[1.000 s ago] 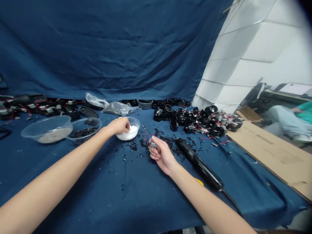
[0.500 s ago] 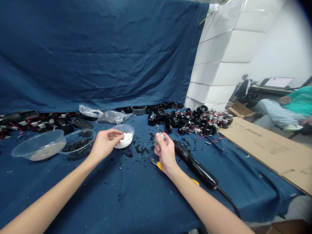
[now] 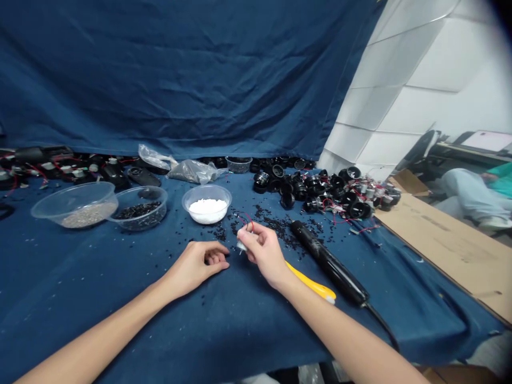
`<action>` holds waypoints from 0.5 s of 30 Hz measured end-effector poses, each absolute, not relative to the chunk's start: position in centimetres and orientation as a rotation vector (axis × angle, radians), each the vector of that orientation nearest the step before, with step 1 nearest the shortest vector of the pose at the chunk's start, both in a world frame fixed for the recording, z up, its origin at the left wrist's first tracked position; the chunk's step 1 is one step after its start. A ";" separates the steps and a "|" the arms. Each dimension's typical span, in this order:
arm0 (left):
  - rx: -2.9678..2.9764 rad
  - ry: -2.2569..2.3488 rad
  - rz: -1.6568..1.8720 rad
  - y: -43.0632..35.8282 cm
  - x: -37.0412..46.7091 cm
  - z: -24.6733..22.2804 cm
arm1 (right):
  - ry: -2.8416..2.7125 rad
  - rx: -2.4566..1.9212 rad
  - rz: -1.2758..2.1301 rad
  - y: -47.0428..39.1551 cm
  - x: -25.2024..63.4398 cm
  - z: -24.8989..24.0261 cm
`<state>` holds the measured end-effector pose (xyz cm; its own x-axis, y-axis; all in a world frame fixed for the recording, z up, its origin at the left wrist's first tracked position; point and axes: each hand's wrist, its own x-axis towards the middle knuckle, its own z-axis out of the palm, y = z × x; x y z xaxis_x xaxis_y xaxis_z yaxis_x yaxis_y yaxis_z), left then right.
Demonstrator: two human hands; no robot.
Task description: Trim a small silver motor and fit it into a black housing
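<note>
- Blue cloth covers the work surface, and a blue curtain fills the upper centre of the frame.
- The right hand, at centre, pinches a small metal motor between thumb and fingers, its thin shaft pointing down.
- The left hand, just left of centre, is half curled, with thumb and forefinger slightly apart; whether it has hold of anything tiny, I cannot tell.
- That hand has just come away from the bowl of white pieces above it, so its fingertips are now near the motor's shaft.
- Around the hands, small black pieces lie scattered.
- Right of centre rest a yellow-handled cutter, partly behind the right forearm, and a black corded electric screwdriver.
- At middle left stand bowls of metal bits and black screws; at upper right of centre, black housings are heaped.
</note>
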<state>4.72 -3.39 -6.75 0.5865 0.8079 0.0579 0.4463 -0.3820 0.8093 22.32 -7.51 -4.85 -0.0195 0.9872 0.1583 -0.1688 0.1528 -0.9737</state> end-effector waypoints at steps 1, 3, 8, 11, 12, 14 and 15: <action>2.035 1.001 0.591 -3.4 4.7 -6.7 | -1.156 -0.959 1.246 -7.6 22.0 -5.2; 2.058 1.009 0.612 -3.3 4.6 -6.7 | -1.147 -0.961 1.296 -7.6 21.5 -5.9; 2.060 1.007 0.633 -3.2 4.4 -6.7 | -1.284 -0.987 1.193 -6.5 21.8 -7.3; 2.072 0.959 0.608 -3.1 4.4 -6.7 | -1.308 -1.000 1.142 -5.4 23.1 -7.3; 2.077 0.943 0.602 -3.1 4.4 -6.7 | -1.310 -1.005 1.126 -5.2 23.5 -7.2; 2.078 0.921 0.595 -3.0 4.3 -6.6 | -1.311 -1.012 1.105 -5.0 23.9 -7.2; 2.074 0.914 0.596 -3.0 4.3 -6.6 | -1.323 -1.013 1.104 -5.0 23.9 -7.2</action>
<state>4.32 -3.04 -6.60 0.6322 0.7680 0.1025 0.4038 -0.4395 0.8023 23.91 -5.03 -7.16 -0.0518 0.9773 0.2056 -0.0278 0.2044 -0.9785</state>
